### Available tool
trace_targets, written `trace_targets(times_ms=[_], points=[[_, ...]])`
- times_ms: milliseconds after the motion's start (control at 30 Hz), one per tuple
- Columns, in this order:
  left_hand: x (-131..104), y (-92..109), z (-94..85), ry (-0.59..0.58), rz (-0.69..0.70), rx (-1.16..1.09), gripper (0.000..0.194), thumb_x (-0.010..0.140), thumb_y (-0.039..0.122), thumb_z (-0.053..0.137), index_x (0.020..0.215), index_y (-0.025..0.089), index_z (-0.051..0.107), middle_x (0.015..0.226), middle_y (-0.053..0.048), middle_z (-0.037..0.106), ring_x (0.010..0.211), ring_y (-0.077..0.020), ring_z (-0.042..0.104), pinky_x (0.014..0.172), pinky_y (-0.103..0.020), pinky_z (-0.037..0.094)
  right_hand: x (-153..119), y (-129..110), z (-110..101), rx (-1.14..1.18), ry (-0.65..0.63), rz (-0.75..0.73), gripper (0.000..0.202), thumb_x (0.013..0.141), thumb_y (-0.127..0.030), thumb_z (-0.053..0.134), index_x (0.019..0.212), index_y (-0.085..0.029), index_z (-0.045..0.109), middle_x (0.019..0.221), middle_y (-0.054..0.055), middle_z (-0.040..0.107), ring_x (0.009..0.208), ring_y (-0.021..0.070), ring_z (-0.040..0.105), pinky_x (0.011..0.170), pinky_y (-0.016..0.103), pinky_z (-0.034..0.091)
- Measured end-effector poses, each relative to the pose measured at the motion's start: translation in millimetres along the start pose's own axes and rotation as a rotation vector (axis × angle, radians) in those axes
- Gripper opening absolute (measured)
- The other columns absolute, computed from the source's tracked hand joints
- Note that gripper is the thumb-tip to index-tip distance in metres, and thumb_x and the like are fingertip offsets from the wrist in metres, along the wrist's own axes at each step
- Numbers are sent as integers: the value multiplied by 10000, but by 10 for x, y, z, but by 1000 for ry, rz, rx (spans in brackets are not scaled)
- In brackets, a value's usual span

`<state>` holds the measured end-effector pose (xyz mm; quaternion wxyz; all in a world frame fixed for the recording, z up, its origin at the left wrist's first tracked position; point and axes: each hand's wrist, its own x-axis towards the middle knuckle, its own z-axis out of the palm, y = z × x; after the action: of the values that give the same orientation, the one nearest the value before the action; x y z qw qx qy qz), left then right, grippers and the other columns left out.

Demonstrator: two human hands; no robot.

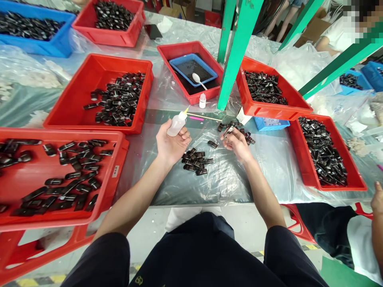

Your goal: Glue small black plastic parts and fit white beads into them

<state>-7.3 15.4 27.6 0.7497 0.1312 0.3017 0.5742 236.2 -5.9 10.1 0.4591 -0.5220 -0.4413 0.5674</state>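
My left hand [173,144] is closed around a translucent squeeze bottle [177,124] whose yellow needle tip points up and to the right. Between the fingers of my right hand [236,143] is a small glossy black part [229,131]; its exact kind I cannot make out. A loose pile of similar black parts [196,160] lies on the plastic-covered table between my forearms. One single black part [212,144] rests apart, left of my right hand. More of them [248,137] lie behind and beside that hand, partly hidden by it.
Red bins with black parts stand left [98,59] and right [326,151]. A green post [236,56] rises behind my hands. Near it are a small white bottle [202,101], a thin stick [206,116] and a blue tray [194,67] with a spoon [199,81]. Other people are at right.
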Motion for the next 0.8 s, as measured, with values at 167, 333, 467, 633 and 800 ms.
trace_targets(times_ms=[167, 333, 467, 633, 800], points=[[-5, 0, 7, -5, -3, 10, 301, 929, 475, 722, 823, 208, 631, 623, 27, 477, 502, -92, 475, 464, -248, 361, 9, 26, 20, 28, -35, 28, 377, 787, -525, 731, 984, -276, 527, 750, -42, 589, 554, 109, 420, 490, 239, 229], [-24, 8, 46, 18, -29, 3, 329, 926, 490, 730, 826, 192, 631, 619, 39, 475, 498, -88, 480, 460, -239, 382, 50, 83, 14, 90, -51, 7, 437, 807, -625, 760, 893, -255, 544, 658, -70, 421, 532, 91, 315, 481, 228, 202], [-31, 7, 66, 31, -38, 2, 328, 954, 474, 688, 822, 178, 636, 622, 39, 468, 500, -83, 472, 458, -227, 383, 96, 144, 2, 35, -79, 24, 668, 802, -889, 661, 742, -257, 453, 630, -67, 317, 520, 93, 267, 460, 239, 200], [-20, -2, 48, 22, -35, 3, 313, 941, 471, 704, 830, 186, 641, 622, 36, 473, 501, -89, 478, 455, -226, 386, 122, 187, -7, -146, -61, -79, 678, 816, -929, 584, 825, -251, 550, 681, -27, 461, 551, 125, 387, 473, 262, 266], [-19, -7, 36, 9, -29, -8, 304, 942, 468, 712, 839, 191, 640, 624, 32, 482, 504, -91, 484, 456, -226, 388, 93, 161, -38, -488, 77, -221, 425, 1018, -553, 450, 725, -245, 474, 694, -13, 453, 656, 150, 432, 619, 282, 379]])
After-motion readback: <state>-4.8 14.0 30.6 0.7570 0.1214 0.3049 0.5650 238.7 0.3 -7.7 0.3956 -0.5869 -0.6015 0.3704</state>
